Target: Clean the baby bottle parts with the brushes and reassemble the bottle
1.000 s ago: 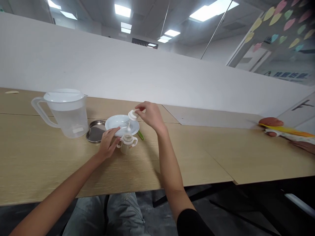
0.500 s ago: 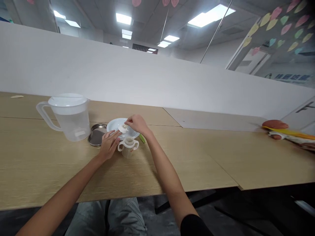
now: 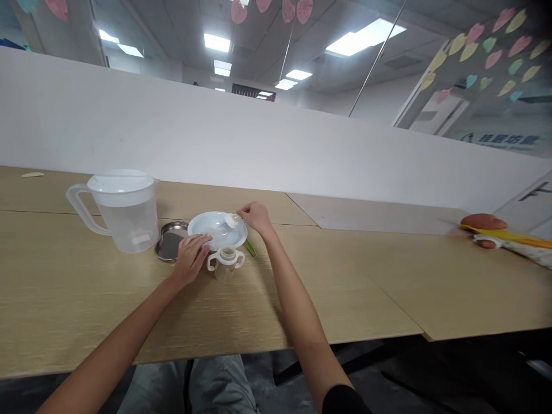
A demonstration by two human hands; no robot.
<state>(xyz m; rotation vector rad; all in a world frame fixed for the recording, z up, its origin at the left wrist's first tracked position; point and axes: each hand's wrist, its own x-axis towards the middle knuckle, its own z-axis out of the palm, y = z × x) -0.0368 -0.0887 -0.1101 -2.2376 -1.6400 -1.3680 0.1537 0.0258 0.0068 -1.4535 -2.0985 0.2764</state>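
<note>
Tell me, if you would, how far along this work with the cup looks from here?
Done: the cup stands on the table with its top open and nothing fitted on it. In hand: the right hand pinches a white cap above the plate, and the left hand sits by the plate's rim. Left: the cap is not on the cup, so the two pieces remain apart.
</note>
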